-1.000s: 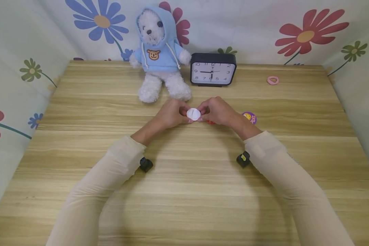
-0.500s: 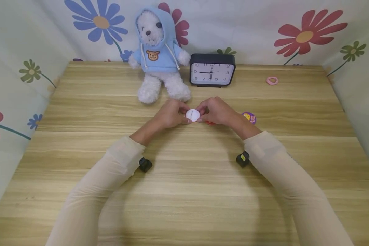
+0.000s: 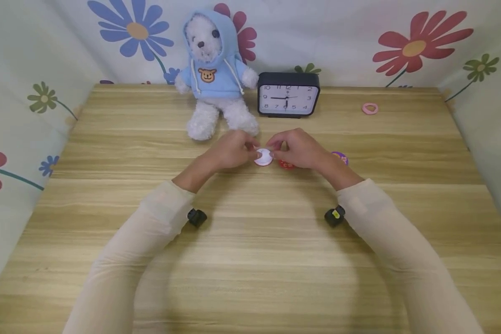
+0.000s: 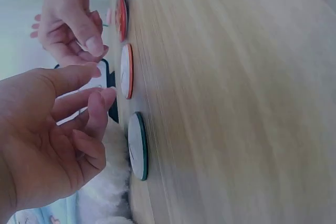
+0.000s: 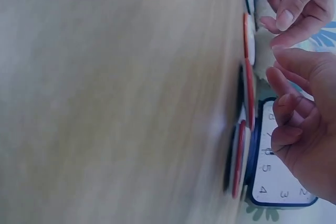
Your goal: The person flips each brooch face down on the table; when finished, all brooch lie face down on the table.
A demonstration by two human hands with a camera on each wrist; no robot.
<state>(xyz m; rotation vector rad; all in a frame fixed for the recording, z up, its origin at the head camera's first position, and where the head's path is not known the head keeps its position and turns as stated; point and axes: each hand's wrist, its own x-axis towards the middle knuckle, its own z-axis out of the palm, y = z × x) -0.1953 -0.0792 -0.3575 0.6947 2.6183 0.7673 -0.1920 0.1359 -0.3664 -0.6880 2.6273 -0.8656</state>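
Observation:
A round white disc with an orange-red rim (image 3: 264,158) (image 4: 127,72) (image 5: 250,40) lies flat on the table. My left hand (image 3: 232,150) (image 4: 58,135) hovers just over its left side, fingers loosely bent, thumb and forefinger apart. From the right, my right hand (image 3: 302,149) (image 5: 310,124) reaches over it with fingers likewise bent. Both wrist views show a gap between the hands and the disc, and no held thing is visible. Beside my right hand lie a red disc (image 3: 286,164) (image 4: 122,19) and a partly covered purple disc (image 3: 341,157).
Another white disc, green-rimmed (image 4: 138,146), lies near the plush toy, hidden by my left hand in the head view. Behind stand the plush toy (image 3: 217,83) in a blue hoodie and a black clock (image 3: 288,98). A pink ring (image 3: 369,109) lies at the back right.
Both hands have let go of the white disc's edges and shifted above it. My right forearm has moved slightly right, showing more of the red disc and less of the purple one.

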